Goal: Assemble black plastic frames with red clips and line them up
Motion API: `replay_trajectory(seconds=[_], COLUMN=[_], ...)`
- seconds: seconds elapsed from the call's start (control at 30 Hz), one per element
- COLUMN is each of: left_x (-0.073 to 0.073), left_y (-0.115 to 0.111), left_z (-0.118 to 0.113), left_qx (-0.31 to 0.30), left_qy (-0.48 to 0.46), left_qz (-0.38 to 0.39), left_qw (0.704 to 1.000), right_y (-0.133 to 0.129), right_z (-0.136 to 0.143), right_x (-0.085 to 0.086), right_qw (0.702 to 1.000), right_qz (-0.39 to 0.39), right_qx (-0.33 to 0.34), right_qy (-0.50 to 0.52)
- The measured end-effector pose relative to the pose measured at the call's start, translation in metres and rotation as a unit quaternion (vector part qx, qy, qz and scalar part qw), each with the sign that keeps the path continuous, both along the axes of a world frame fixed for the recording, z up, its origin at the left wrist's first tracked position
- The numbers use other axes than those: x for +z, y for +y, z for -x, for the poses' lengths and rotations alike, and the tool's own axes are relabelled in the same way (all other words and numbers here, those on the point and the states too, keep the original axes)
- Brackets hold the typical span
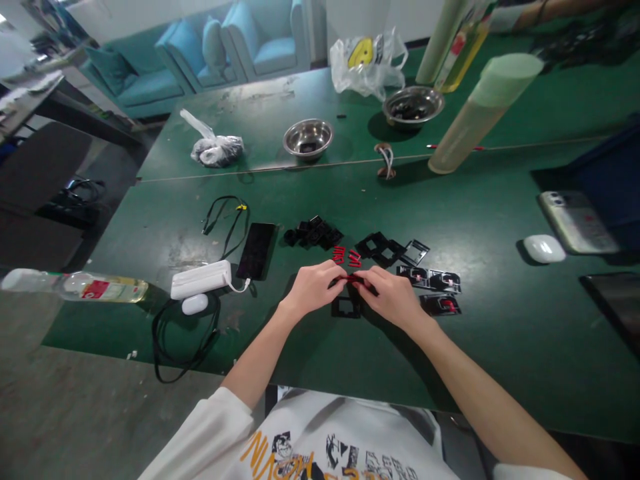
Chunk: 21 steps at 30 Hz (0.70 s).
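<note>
Near the front of the green table, my left hand (pixel 319 285) and my right hand (pixel 391 293) meet with fingertips pinched. Between them is a small black and red part (pixel 353 279), mostly covered by the fingers. Just below it lies a flat black square frame (pixel 345 307) with a cut-out. Small red clips (pixel 339 255) are grouped beyond my fingertips. A heap of black plastic pieces (pixel 314 233) sits behind them to the left, and several black frames (pixel 381 249) lie to the right. Beside my right hand are black assemblies (pixel 430 279), some with red inside.
Left of my hands lie a phone (pixel 257 251), a white power bank (pixel 201 280), coiled black cable (pixel 160 343) and a lying bottle (pixel 100 287). Farther back stand two metal bowls (pixel 308 139) and a tall green-capped bottle (pixel 483 113). A white mouse (pixel 545 249) is at right.
</note>
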<state>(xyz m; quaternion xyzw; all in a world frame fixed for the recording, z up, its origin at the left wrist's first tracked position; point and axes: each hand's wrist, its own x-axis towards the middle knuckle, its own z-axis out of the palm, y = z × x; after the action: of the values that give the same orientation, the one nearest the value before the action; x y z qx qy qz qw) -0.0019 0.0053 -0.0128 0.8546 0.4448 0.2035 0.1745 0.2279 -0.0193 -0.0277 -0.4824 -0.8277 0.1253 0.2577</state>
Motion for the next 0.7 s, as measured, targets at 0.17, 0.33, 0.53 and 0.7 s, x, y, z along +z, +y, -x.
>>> replay_trajectory(seconds=[0.17, 0.33, 0.53, 0.7], left_x=[0.0002, -0.0002, 0.0011, 0.0049], left_y=[0.0006, 0.0018, 0.0025, 0.0019], left_z=[-0.0007, -0.0014, -0.0015, -0.0017], left_qx=[0.031, 0.056, 0.063, 0.066], left_qy=[0.002, 0.003, -0.007, -0.025], left_qz=[0.004, 0.006, 0.01, 0.004], left_qw=[1.0, 0.998, 0.998, 0.997], right_y=[-0.0006, -0.0002, -0.0004, -0.0009], right_z=[0.0002, 0.0, -0.0004, -0.0006], right_x=[0.0009, 0.0007, 0.0018, 0.0029], right_qw=[1.0, 1.0, 1.0, 1.0], right_qz=[0.005, 0.008, 0.016, 0.022], right_qx=[-0.001, 0.001, -0.001, 0.0], right_qy=[0.001, 0.005, 0.006, 0.006])
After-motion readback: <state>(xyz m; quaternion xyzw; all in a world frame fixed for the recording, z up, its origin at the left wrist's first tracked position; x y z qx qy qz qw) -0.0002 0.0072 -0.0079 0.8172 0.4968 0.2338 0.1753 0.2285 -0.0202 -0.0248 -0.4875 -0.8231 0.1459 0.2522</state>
